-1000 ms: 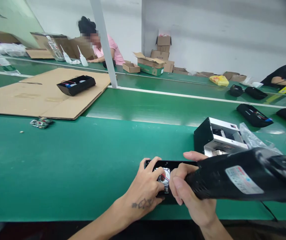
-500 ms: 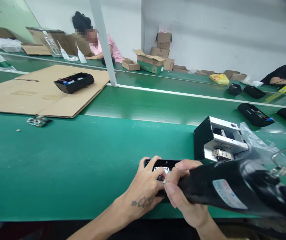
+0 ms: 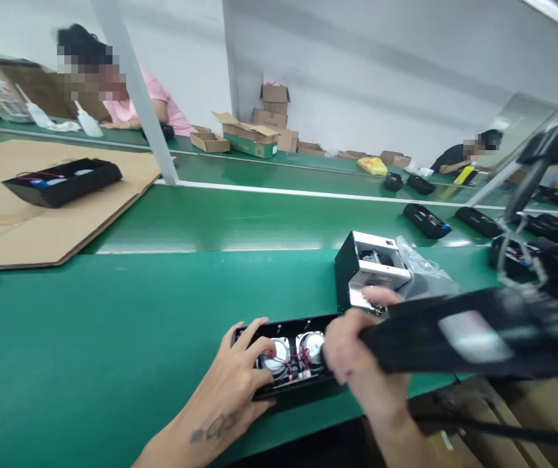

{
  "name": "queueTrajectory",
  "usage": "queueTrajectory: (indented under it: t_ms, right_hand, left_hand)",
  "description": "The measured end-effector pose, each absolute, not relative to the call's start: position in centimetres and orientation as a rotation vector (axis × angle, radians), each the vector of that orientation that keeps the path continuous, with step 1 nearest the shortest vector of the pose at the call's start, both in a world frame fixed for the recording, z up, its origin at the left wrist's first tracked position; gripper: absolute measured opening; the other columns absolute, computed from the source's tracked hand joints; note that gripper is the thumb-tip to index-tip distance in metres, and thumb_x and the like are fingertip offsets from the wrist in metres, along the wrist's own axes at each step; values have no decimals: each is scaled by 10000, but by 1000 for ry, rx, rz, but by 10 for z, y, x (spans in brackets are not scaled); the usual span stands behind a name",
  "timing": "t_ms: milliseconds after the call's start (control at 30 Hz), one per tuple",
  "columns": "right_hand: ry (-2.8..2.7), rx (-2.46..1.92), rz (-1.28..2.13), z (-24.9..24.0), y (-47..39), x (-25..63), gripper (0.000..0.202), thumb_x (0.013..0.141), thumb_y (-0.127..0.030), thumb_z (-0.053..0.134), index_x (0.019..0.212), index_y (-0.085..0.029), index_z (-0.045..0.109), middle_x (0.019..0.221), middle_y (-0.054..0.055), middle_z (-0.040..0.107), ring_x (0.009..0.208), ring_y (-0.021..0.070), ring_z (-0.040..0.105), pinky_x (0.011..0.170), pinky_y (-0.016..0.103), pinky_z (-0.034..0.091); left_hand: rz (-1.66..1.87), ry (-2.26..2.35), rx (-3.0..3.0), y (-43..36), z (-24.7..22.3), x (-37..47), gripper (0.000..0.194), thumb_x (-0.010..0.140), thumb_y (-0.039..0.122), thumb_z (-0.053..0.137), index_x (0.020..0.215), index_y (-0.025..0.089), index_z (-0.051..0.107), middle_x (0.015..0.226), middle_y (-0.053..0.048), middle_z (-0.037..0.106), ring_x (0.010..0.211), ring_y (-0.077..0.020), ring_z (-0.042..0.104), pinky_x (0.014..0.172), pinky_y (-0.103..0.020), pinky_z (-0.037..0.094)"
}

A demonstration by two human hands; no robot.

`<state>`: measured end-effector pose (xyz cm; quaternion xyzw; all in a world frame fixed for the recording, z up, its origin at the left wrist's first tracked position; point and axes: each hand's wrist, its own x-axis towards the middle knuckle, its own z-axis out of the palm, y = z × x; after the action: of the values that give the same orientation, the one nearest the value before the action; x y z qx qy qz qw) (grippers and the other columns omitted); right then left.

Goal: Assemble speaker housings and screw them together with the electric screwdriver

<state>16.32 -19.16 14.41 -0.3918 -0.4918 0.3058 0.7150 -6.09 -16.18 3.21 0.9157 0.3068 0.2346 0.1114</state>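
Note:
A black speaker housing (image 3: 293, 387) lies open on the green table, showing two round silver drivers and red wires. My left hand (image 3: 242, 364) wraps round its left end, fingers over the rim and near the left driver. In my right hand (image 3: 364, 354) is a thick black power screwdriver (image 3: 419, 335), blurred, tilted down toward the housing; its tip is hidden behind my fingers near the right driver.
Behind my right hand stands a black and silver machine (image 3: 351, 273), a clear plastic bag (image 3: 425, 270) beside it. Another black housing (image 3: 64, 185) rests on cardboard (image 3: 113, 221) at left. More housings (image 3: 427, 221) lie at right. Two people sit across the table.
The view has turned right. More of the housing's inside shows, with both drivers visible. My right hand and the screwdriver have moved toward the housing's right end.

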Motion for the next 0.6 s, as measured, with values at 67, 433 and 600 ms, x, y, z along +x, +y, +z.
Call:
queueTrajectory:
  t_ms: [67,433,600]
  right_hand:
    - [-972,-845,477,154,-176,203,479,935,-262,786,1356,-334,570,561,-140,532,417,114,474,478,251,468]
    - [-1003,-1185,330,129,-126,292,407,863,-334,867,1158,-218,610,578,-117,577,431,104,519,488,259,456]
    - [-1017,-1160,806,126,-177,272,424,916,-319,852,1260,-224,624,597,-108,546,416,100,479,438,258,403]
  left_hand:
    - [737,868,2732,-162,39,-71,203,794,286,935,833,249,739,1298,-51,682,1550,-410,429,1322,-708,218]
    - [781,919,2843,-180,63,-4,482,820,570,929,1027,219,671,965,-19,785,1245,-387,718,1260,-781,342]
    - [699,974,2884,-183,53,5,510,823,603,917,1042,206,686,849,1,758,1088,-308,752,1270,-676,398]
